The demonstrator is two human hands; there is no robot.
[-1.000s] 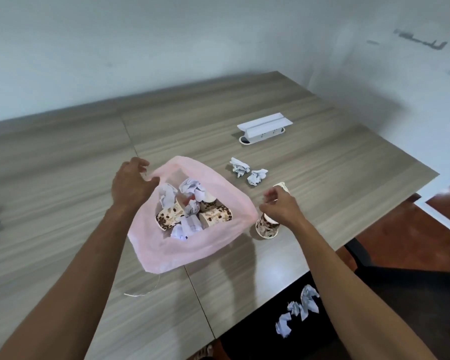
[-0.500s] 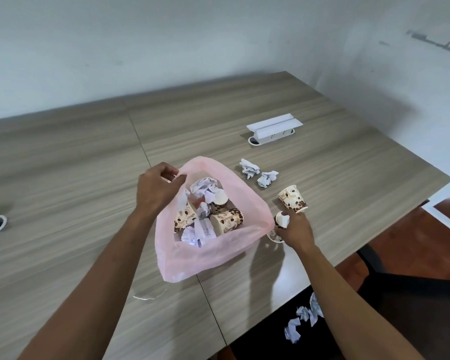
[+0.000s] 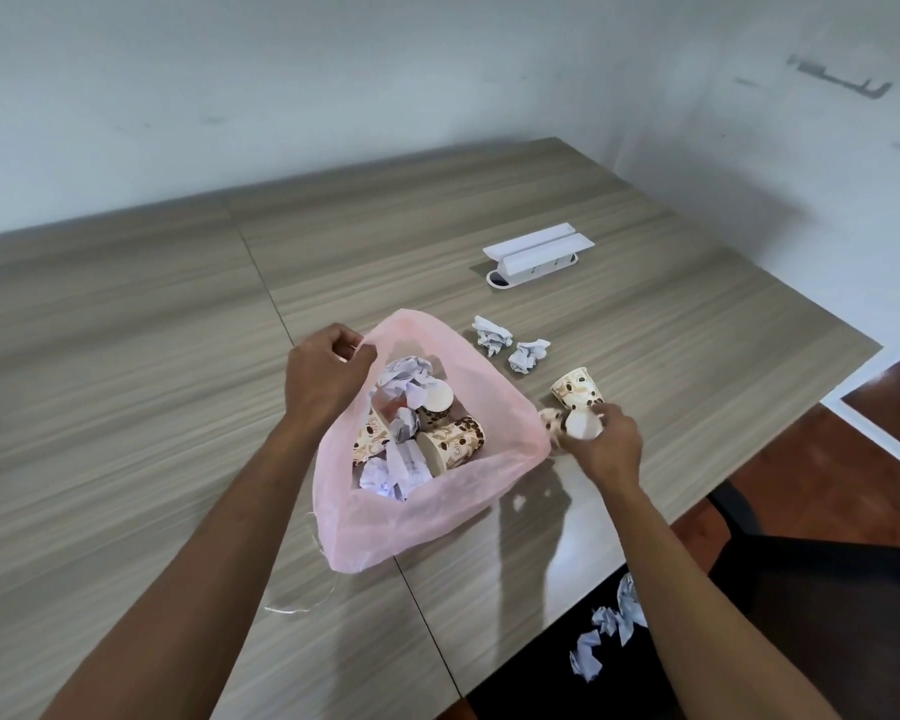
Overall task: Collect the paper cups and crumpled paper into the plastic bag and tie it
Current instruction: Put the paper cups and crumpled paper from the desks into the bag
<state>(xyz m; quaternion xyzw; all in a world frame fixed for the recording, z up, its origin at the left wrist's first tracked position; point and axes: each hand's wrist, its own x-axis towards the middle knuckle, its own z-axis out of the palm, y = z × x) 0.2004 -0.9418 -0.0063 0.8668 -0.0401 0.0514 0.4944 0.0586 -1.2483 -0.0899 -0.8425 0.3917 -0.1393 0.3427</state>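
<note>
A pink plastic bag stands open on the wooden table, holding several brown-patterned paper cups and crumpled papers. My left hand pinches the bag's far left rim and holds it up. My right hand grips a paper cup by its base, tipped toward the bag's right edge. Another paper cup stands just behind that hand on the table. Two crumpled papers lie beyond the bag.
A white socket box sits on the table further back. The table's right edge runs close to my right arm. Several crumpled papers lie on a dark surface below the edge. A white wall rises behind.
My right hand has lifted one cup off the table and tipped it toward the bag; the second cup stays standing. My left hand raised the bag's rim higher.
</note>
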